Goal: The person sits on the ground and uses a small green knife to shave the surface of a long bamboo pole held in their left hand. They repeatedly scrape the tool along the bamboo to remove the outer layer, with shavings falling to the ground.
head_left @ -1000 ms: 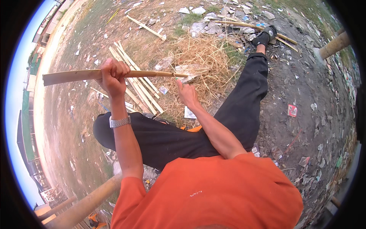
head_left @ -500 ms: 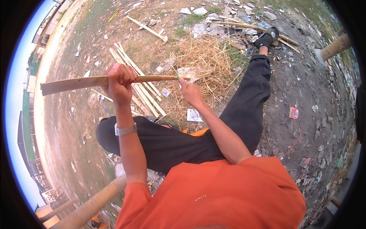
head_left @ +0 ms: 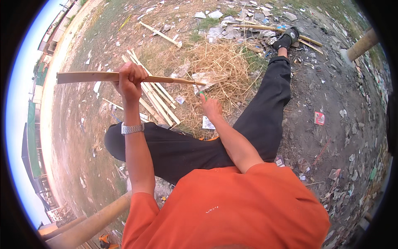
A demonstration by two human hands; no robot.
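Observation:
My left hand (head_left: 131, 79), with a metal watch on its wrist, is closed round a long flat bamboo strip (head_left: 89, 77). The strip lies nearly level across the view, broad at its left end and tapering to the right. A small green-handled knife (head_left: 202, 96) is gripped in my right hand (head_left: 212, 108), just below the strip's narrow end. Its thin blade points up and meets or nearly meets that end; contact cannot be made out. Beyond my left knee, several pale bamboo strips (head_left: 159, 103) lie loosely side by side on the ground.
A heap of dry straw-like shavings (head_left: 228, 62) spreads beyond my right hand. My legs in black trousers (head_left: 265, 108) stretch to either side. One bamboo pole (head_left: 97, 218) slants at the lower left; a bamboo post (head_left: 362, 45) stands at the upper right. Litter covers the ground.
My left hand and the strip have risen slightly, the strip shifting right and levelling. My right hand has moved down and a little right, away from the strip, so the knife now shows.

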